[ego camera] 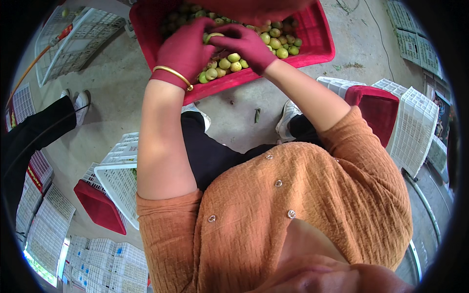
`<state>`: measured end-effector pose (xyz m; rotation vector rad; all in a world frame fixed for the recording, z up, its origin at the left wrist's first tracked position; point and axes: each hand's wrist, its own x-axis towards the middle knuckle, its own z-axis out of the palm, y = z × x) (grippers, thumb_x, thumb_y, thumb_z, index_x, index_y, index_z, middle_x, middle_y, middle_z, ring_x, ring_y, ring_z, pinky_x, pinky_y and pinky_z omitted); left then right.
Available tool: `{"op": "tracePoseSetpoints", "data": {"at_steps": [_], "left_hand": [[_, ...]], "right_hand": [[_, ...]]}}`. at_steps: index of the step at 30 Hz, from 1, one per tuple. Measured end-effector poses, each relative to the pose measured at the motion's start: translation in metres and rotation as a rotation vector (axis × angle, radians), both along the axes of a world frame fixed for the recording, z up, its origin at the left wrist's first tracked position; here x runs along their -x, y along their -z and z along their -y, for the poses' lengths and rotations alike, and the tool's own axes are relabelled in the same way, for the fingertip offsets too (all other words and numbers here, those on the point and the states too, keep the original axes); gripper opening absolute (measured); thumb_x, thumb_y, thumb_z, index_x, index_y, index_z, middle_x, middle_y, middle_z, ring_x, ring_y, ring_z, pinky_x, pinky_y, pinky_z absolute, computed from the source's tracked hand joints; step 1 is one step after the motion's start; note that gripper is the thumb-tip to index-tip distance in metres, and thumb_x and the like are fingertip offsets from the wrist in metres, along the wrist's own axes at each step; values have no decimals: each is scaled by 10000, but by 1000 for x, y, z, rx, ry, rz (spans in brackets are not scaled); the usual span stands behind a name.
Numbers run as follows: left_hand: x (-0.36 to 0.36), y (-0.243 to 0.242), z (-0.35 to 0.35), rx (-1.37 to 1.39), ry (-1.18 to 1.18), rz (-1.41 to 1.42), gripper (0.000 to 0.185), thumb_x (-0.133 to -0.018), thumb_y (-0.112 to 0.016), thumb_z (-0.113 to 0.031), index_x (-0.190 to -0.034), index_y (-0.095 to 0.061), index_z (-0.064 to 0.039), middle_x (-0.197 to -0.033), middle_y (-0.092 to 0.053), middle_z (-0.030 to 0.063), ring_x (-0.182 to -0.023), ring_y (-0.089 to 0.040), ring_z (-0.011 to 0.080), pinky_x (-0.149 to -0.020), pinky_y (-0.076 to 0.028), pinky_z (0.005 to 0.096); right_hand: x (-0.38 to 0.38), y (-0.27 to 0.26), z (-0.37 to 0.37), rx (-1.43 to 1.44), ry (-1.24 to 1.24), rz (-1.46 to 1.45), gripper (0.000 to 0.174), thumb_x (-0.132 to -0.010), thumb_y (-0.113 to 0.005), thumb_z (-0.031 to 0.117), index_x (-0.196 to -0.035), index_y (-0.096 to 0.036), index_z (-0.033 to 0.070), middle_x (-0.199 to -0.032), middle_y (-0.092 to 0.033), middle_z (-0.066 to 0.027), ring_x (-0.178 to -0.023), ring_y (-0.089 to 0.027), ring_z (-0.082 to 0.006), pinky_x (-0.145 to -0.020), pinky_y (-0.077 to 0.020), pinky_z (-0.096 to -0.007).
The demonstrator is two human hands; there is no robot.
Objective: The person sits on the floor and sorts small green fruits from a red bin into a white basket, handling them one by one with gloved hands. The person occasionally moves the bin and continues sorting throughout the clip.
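Observation:
Both my hands wear dark red gloves and meet over a red plastic crate [322, 47] of small round green fruits [234, 66], some with reddish-brown patches. My left hand [183, 49], with a gold bangle at its wrist, holds one side of a yellow-green fruit [212, 37]. Fingers of my right hand [247, 42] close on the same fruit from the right; they partly hide it. More fruits lie below and to the right of the hands. A blurred red shape [256, 9] covers the crate's far side, and I cannot tell what it is.
White plastic crates stand at my left [121, 175] and right [414, 128], with red bins [100, 207] [377, 110] beside them. Another person's dark-trousered leg [47, 121] is at the left. Crate stacks [106, 263] stand lower left. A thin cable [381, 40] runs over the concrete floor.

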<state>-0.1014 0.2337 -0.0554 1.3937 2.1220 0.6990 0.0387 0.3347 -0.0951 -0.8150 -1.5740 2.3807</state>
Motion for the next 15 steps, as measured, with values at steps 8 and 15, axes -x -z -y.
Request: {"op": "tracePoseSetpoints", "data": {"at_steps": [8, 15], "left_hand": [[2, -10, -5, -258, -216, 37, 578, -718, -615, -58, -1275, -463, -58, -1193, -549, 190, -933, -619, 309, -800, -491, 356], [-1, -7, -7, -154, -155, -52, 591, -713, -598, -52, -1286, -452, -66, -1139, -567, 171, -928, -601, 328, -823, -483, 398]], "right_hand": [[35, 82, 11, -683, -483, 15, 613, -786, -617, 357, -1311, -460, 82, -1179, -589, -182, -1077, -564, -314, -934, -426, -373], [-19, 148, -126, -1094, -337, 583, 499, -836, -620, 234, -1283, -486, 59, -1240, -567, -125, -1143, -537, -246, -958, -421, -351]]}}
